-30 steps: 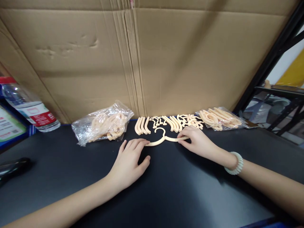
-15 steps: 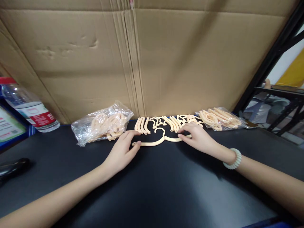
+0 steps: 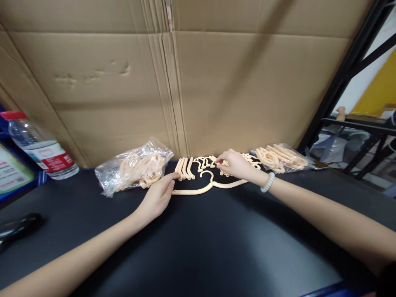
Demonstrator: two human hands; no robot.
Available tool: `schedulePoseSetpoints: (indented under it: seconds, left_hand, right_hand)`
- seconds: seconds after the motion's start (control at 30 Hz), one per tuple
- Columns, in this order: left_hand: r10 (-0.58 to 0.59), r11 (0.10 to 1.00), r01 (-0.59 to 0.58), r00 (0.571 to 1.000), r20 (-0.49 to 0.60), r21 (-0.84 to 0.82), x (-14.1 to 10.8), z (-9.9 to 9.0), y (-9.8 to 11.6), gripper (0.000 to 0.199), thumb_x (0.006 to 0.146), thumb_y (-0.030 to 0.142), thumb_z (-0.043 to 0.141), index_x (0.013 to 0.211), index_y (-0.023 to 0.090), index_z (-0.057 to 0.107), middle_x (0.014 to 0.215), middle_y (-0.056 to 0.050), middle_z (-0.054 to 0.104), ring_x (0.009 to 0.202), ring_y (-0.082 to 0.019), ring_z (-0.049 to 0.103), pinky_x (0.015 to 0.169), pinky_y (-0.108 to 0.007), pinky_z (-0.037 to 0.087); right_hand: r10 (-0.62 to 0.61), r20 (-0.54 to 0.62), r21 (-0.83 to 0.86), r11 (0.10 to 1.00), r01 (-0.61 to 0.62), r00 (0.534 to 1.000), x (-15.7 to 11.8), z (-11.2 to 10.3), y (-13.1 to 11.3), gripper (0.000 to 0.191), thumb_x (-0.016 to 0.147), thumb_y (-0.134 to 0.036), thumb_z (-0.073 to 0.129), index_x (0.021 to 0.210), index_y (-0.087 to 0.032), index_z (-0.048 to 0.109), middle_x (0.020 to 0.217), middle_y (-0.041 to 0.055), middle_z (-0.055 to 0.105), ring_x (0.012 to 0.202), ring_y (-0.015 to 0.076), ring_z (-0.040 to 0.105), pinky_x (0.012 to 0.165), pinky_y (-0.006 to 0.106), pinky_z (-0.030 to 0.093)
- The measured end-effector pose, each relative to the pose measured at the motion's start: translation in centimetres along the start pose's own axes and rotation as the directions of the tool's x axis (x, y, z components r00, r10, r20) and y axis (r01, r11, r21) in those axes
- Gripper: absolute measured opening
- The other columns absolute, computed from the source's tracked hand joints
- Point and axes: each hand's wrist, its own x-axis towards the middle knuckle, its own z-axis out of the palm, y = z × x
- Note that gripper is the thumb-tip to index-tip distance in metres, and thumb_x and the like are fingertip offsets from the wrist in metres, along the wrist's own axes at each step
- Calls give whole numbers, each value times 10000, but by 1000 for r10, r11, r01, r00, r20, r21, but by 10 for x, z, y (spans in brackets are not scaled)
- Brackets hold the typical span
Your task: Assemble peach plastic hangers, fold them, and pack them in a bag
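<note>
A cream plastic hanger point(image 3: 198, 191), made of two curved arms and a hook, lies flat on the black table. My left hand point(image 3: 159, 192) rests beside its left end, fingers stretched out towards a row of loose curved hanger arms point(image 3: 185, 168); whether the fingertips touch them I cannot tell. Over a second group of hanger arms point(image 3: 227, 175) hovers my right hand point(image 3: 236, 164), thumb and forefinger apart and nothing seen between them. It partly covers that group. Loose hanger hooks point(image 3: 203, 163) lie between the two groups, and more small pieces point(image 3: 253, 161) are to the right.
Clear plastic bags of hanger parts lie on the left point(image 3: 133, 169) and right point(image 3: 281, 157). Behind stands a cardboard wall point(image 3: 247, 82). A water bottle point(image 3: 43, 148) and a black object point(image 3: 20, 225) are at far left; a black metal frame point(image 3: 337, 86) is at right.
My right hand has left the hanger's right arm and moved back and left, over the loose arms. My left hand has drawn slightly away from the hanger's left end. The view has shifted a little.
</note>
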Motion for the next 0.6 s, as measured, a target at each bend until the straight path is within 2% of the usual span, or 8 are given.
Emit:
schedulePoseSetpoints:
  seconds: [0.13,0.3,0.43,0.6]
  left_hand:
    - [14,1000,-14,1000,18,17,-1,-2,0,408,940,326,316,1141,152,626,1229,-117,684,1174,-254,623,1053,-462,454]
    - [30,999,-31,999,26,32,-1,-2,-1,411,932,287,318,1147,136,634,1226,-122,687,1166,-248,631,1051,-462,459]
    - [44,998,-45,999,11,41,-1,0,-2,402,906,200,311,1112,140,650,1208,-124,691,1152,-246,636,1042,-466,468]
    - [83,995,-82,996,-16,59,-2,1,0,413,845,97,311,1033,166,672,1109,-107,691,1086,-233,640,1014,-465,481]
  right_hand:
    - [-45,68,-68,996,50,997,19,6,-1,74,824,-198,671,828,-203,745,815,74,710,877,247,607,747,346,406]
    - [-94,122,-106,989,107,988,27,18,-2,139,839,-154,628,760,-199,732,810,78,698,896,240,587,738,337,385]
    - [-95,134,-85,991,107,986,29,24,-1,183,854,-137,602,725,-188,722,777,75,693,874,224,587,733,326,387]
    - [-62,108,16,998,60,992,31,30,5,116,803,-141,647,756,-197,737,739,49,690,798,198,604,730,314,406]
